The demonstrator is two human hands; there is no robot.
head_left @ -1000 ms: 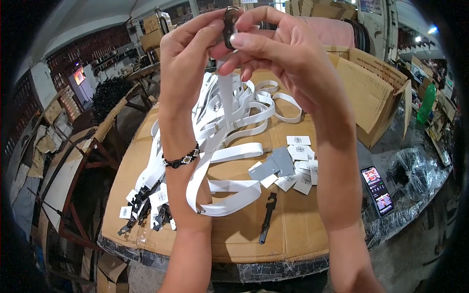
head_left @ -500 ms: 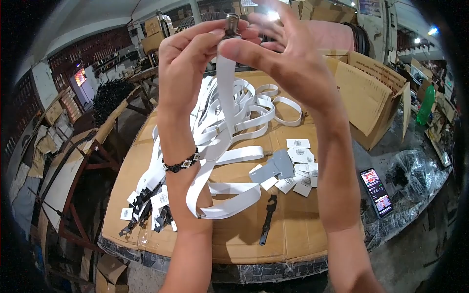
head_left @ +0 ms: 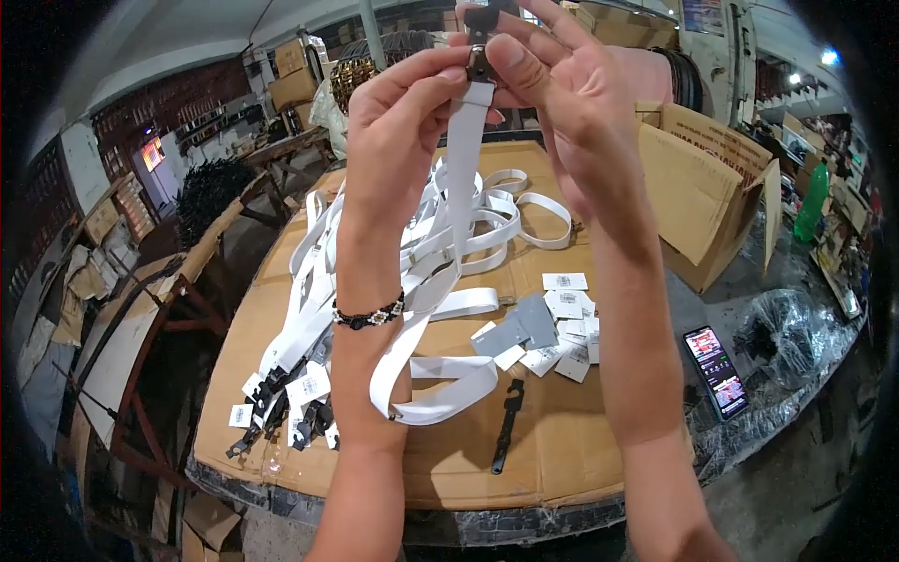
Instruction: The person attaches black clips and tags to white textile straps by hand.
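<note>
Two-handed fitting, apparently: your left hand (head_left: 398, 122) pinches the white strap (head_left: 464, 140), looped toward the near edge of the bench (head_left: 487, 521); your right hand (head_left: 588, 103) meets the black piece (head_left: 482, 21), grip unclear; next needs steady alignment.

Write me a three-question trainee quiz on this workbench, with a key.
1. Fill in the colour: the left hand holds the upper end of a ____ strap.
2. The lone black hook strip lies: A) inside the open carton; B) on the cardboard sheet; C) under the green bottle.
3. True or false: the phone shows a lit screen.

Key: 1. white; 2. B; 3. true.
</note>
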